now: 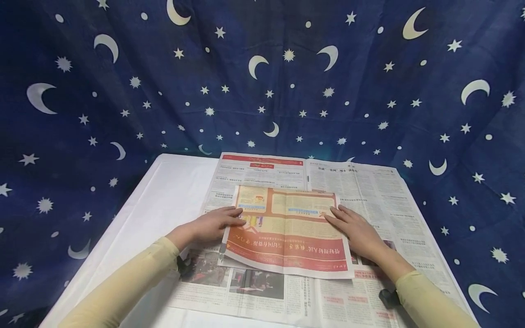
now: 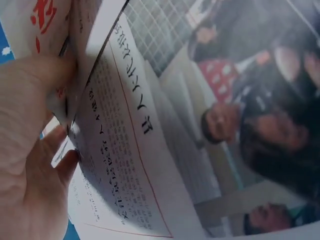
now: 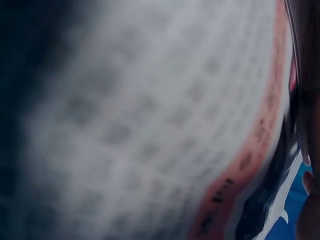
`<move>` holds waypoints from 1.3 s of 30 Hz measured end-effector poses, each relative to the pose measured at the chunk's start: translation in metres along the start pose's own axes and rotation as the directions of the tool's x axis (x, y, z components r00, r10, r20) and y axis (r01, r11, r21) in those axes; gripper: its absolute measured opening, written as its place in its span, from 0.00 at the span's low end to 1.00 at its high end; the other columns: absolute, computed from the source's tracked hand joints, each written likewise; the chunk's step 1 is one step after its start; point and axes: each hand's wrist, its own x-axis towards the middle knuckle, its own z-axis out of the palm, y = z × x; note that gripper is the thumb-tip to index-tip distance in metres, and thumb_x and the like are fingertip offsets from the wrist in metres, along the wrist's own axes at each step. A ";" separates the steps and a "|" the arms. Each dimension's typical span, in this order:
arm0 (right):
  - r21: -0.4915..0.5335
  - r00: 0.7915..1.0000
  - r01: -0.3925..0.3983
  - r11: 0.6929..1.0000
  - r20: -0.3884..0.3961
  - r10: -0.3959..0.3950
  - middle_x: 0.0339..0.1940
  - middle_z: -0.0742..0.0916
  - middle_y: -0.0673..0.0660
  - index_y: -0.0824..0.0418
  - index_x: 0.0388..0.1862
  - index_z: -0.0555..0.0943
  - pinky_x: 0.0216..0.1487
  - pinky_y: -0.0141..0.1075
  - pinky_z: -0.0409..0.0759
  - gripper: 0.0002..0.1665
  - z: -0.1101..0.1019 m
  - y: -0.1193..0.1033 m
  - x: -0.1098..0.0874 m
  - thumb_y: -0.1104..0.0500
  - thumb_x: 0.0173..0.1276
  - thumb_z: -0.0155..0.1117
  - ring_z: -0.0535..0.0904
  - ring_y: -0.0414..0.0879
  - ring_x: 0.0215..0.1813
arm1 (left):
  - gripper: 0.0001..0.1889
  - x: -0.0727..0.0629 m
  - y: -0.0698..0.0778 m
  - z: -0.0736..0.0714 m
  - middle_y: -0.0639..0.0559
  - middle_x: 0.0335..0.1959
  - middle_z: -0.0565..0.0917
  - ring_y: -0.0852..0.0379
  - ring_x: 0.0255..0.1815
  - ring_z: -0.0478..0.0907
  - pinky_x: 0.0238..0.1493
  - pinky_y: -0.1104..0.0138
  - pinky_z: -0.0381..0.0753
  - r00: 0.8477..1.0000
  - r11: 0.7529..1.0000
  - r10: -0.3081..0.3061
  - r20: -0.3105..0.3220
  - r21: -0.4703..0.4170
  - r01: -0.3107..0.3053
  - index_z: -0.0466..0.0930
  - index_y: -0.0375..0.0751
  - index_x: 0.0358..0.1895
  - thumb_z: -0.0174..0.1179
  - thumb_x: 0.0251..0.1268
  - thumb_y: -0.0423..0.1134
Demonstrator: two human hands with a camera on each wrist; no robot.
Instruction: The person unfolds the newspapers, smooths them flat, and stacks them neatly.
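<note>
A folded newspaper page with a red band and orange-yellow panels lies over a larger spread newspaper. My left hand is at the page's left edge, thumb and fingertips reaching onto the printed side. On the opposite edge, my right hand rests with its fingers extended over the paper. The page's near edge curves slightly and casts a shadow. In the left wrist view, my thumb overlaps the page edge, and fingertips touch paper beyond it. Only a sliver of the right hand shows in the right wrist view.
Beneath the newspapers is a white table, bare along its left side. A dark blue cloth with moons and stars hangs behind and around it. Photos are printed on the lower newspaper near its front.
</note>
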 end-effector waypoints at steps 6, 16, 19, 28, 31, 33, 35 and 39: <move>0.034 0.999 -0.043 0.998 0.027 0.042 0.80 0.69 0.56 0.51 0.77 0.71 0.74 0.62 0.61 0.34 0.006 0.003 -0.004 0.48 0.75 0.63 0.59 0.59 0.80 | 0.27 0.010 -0.003 -0.005 0.50 0.81 0.59 0.43 0.82 0.51 0.77 0.46 0.58 0.999 0.990 -0.016 -0.050 0.141 0.022 0.71 0.57 0.76 0.56 0.77 0.51; 0.083 0.995 -0.085 0.993 -0.053 0.089 0.73 0.77 0.59 0.57 0.73 0.76 0.71 0.61 0.66 0.30 0.004 0.003 0.010 0.50 0.75 0.64 0.70 0.60 0.73 | 0.22 0.031 -0.015 -0.012 0.47 0.79 0.65 0.41 0.79 0.59 0.76 0.46 0.61 0.994 0.980 -0.025 -0.109 0.192 0.046 0.76 0.55 0.72 0.54 0.79 0.46; 0.114 0.992 -0.103 0.988 -0.067 0.111 0.70 0.79 0.59 0.57 0.70 0.79 0.70 0.60 0.68 0.27 0.003 0.005 0.015 0.51 0.74 0.65 0.72 0.60 0.70 | 0.20 0.035 -0.017 -0.013 0.47 0.76 0.69 0.41 0.77 0.63 0.75 0.46 0.62 0.990 0.982 -0.017 -0.137 0.184 0.042 0.80 0.54 0.69 0.55 0.79 0.46; 0.361 0.965 -0.104 0.927 -0.190 0.183 0.61 0.85 0.57 0.54 0.57 0.86 0.69 0.60 0.70 0.15 0.000 0.013 0.015 0.57 0.74 0.65 0.76 0.60 0.66 | 0.18 0.036 -0.016 -0.017 0.49 0.70 0.77 0.43 0.74 0.68 0.75 0.49 0.62 0.969 0.995 -0.087 -0.230 -0.060 0.075 0.84 0.51 0.63 0.55 0.76 0.36; 0.393 0.949 -0.110 0.913 -0.232 0.214 0.62 0.85 0.58 0.54 0.59 0.84 0.69 0.60 0.69 0.15 -0.003 0.013 0.016 0.61 0.77 0.61 0.76 0.61 0.67 | 0.17 0.036 -0.014 -0.020 0.49 0.67 0.80 0.45 0.72 0.72 0.73 0.49 0.66 0.954 0.986 -0.105 -0.283 -0.156 0.062 0.83 0.50 0.64 0.54 0.80 0.42; 0.428 0.938 -0.136 0.894 -0.234 0.254 0.64 0.83 0.59 0.53 0.64 0.81 0.69 0.61 0.70 0.17 -0.007 0.011 0.017 0.60 0.79 0.58 0.75 0.62 0.68 | 0.19 0.035 -0.012 -0.023 0.51 0.67 0.80 0.46 0.72 0.71 0.73 0.48 0.66 0.943 0.969 -0.145 -0.300 -0.236 0.074 0.81 0.51 0.66 0.55 0.80 0.47; 0.480 0.922 -0.188 0.857 -0.214 0.322 0.67 0.81 0.60 0.52 0.69 0.78 0.69 0.62 0.69 0.20 -0.011 0.009 0.019 0.53 0.82 0.54 0.73 0.64 0.70 | 0.21 0.034 -0.010 -0.025 0.52 0.68 0.79 0.47 0.72 0.72 0.73 0.46 0.66 0.932 0.945 -0.192 -0.309 -0.313 0.091 0.79 0.53 0.69 0.54 0.79 0.51; 0.561 0.880 -0.291 0.775 -0.161 0.446 0.68 0.79 0.66 0.56 0.72 0.75 0.67 0.68 0.68 0.33 -0.021 0.003 0.022 0.37 0.81 0.48 0.69 0.68 0.73 | 0.23 0.035 -0.008 -0.029 0.55 0.67 0.80 0.48 0.71 0.73 0.71 0.45 0.68 0.917 0.897 -0.246 -0.315 -0.432 0.092 0.78 0.55 0.69 0.51 0.79 0.57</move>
